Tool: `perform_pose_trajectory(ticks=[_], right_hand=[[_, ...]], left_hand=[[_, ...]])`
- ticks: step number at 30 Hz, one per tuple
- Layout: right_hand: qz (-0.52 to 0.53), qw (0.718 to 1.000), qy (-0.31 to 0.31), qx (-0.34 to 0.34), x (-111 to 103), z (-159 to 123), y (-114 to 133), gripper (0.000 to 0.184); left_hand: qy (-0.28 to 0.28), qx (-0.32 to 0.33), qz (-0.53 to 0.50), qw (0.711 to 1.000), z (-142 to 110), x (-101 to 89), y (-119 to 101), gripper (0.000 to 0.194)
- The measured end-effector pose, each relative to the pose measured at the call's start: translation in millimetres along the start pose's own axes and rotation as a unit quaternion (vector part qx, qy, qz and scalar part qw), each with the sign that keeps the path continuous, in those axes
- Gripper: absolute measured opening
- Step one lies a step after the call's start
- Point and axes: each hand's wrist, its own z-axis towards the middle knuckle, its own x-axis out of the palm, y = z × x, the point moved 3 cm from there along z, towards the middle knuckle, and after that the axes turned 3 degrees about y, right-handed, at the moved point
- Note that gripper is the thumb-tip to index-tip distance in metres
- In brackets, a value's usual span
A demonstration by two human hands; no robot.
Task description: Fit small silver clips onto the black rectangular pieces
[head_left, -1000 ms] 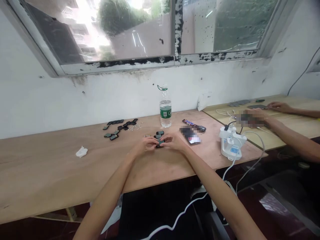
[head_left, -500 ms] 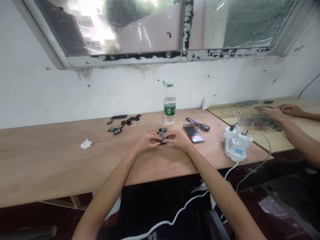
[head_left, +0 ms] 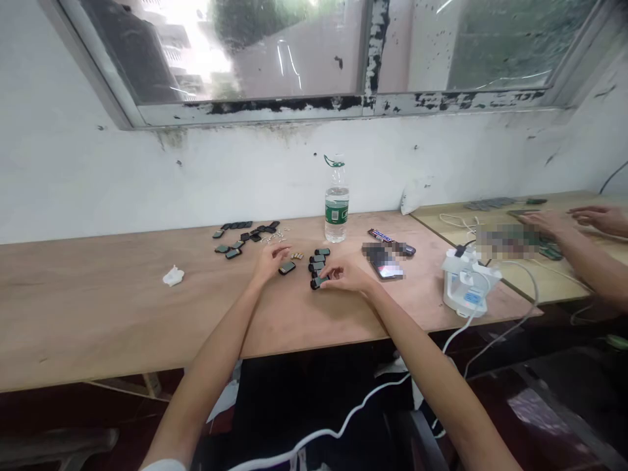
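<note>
As you face the wooden counter (head_left: 98, 314), a water bottle (head_left: 336, 212) stands behind a short column of black pieces (head_left: 316, 265), with more black pieces (head_left: 240, 235) scattered further left. Your right hand (head_left: 347, 276) grips the column's nearest piece (head_left: 318, 282) with its fingertips. Your left hand (head_left: 269, 260) is open and empty, just beside a lone black piece (head_left: 287, 267).

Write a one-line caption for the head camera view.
A person's right hand touches a small black device on a wooden table, the left hand beside another device.
</note>
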Motion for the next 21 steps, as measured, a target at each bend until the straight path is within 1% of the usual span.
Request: perform_pose_trajectory(ticks=[3,5,9,13,15,18,21], right_hand=[[-0.044,0.998,0.047,0.010,2.1,-1.9,3.4,0.043],[-0.061,0.996,0.066,0.010,2.8,-2.2,3.7,0.041],[-0.073,0.994,0.080,0.005,3.0,-1.7,3.2,0.038],[-0.079,0.993,0.086,0.005,4.2,-1.7,2.5,0.034],[-0.078,0.994,0.080,0.003,4.8,-1.9,2.1,0.032],[-0.081,0.995,0.061,-0.002,4.9,-2.2,1.5,0.030],[-0.099,0.994,0.049,0.000,4.6,-2.2,0.8,0.029]], left_hand=[[-0.011,-0.054,0.107,0.993,2.8,-6.1,18.3,0.024],[-0.003,-0.081,0.147,0.986,3.7,-5.0,24.8,0.021],[0.033,-0.102,0.138,0.985,4.8,4.2,29.5,0.022],[0.079,-0.083,0.065,0.991,3.0,13.6,27.2,0.027],[0.086,-0.083,0.043,0.992,1.6,14.0,23.9,0.030],[0.071,-0.088,0.057,0.992,0.1,6.0,16.3,0.030],[0.064,-0.063,0.094,0.991,-1.9,-6.7,5.4,0.025]])
